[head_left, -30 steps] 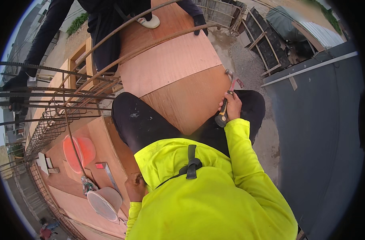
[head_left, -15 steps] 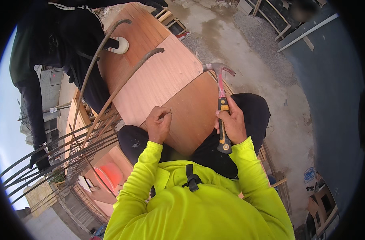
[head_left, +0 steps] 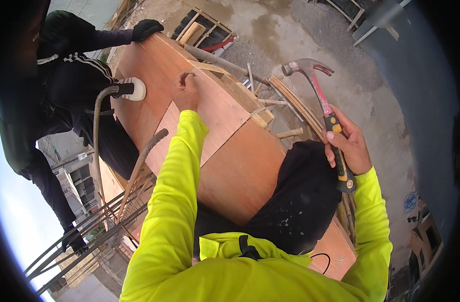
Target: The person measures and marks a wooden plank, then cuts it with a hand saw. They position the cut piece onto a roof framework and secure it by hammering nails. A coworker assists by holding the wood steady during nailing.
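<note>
My right hand (head_left: 352,147) is closed round the black and yellow grip of a claw hammer (head_left: 318,90), its worn red neck and steel head pointing up and away. The hammer is held off to the right, clear of the wood. Out ahead, my left hand (head_left: 186,95) is pinched shut over the plywood (head_left: 225,123). A thin dark tip at its fingers looks like a nail; most of it is hidden. The plywood panels meet in a seam and form a long raised surface, with my dark-trousered knee (head_left: 305,186) over its right side.
At the left a co-worker in dark clothes (head_left: 71,90) has one gloved hand (head_left: 147,30) on the panel's far corner. Bent steel bars (head_left: 144,161) rise close to my left arm. Timber strips (head_left: 295,103) lie beyond the right edge, above a lower concrete floor (head_left: 371,166).
My left hand has reached forward over the farther plywood. The hammer in my right hand has moved right. The view has shifted, and the co-worker's gloved hand now shows on the far corner.
</note>
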A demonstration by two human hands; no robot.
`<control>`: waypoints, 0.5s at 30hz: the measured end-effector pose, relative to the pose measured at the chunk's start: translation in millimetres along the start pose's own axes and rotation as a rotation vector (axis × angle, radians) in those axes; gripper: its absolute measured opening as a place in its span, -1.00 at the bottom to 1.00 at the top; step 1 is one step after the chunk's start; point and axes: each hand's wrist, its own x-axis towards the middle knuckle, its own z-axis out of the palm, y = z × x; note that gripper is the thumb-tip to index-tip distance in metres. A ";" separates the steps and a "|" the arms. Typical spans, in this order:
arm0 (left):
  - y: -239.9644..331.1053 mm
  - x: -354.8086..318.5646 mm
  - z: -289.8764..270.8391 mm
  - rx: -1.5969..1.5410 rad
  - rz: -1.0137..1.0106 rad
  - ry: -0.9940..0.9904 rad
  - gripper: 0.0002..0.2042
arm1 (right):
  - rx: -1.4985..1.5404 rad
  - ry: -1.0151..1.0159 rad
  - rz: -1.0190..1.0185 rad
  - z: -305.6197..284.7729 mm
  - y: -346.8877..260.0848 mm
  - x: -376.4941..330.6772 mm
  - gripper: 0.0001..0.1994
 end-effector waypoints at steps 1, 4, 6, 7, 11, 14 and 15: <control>-4.2 4.4 0.3 0.018 0.011 -0.019 -0.89 | -0.018 0.017 -0.017 -1.7 2.2 10.4 -0.31; -8.0 28.1 -0.4 0.064 0.195 -0.150 -0.88 | 0.012 0.040 -0.011 5.5 7.0 28.3 -0.30; -2.8 50.1 1.3 0.120 0.394 -0.312 -0.88 | 0.116 0.117 -0.064 26.1 9.4 30.5 -0.30; 2.3 61.5 2.3 0.222 0.405 -0.426 -0.88 | 0.246 0.144 -0.069 39.6 12.3 30.6 -0.27; 27.0 93.6 11.8 0.417 0.173 -0.843 -0.88 | 0.487 0.148 -0.016 95.0 26.9 29.2 -0.26; 36.2 97.9 21.0 0.499 0.045 -0.961 -0.89 | 0.456 0.161 -0.059 125.8 39.9 38.5 -0.24; 36.6 96.0 22.6 0.510 0.046 -0.976 -0.89 | 0.426 0.139 -0.021 135.2 44.7 41.6 -0.24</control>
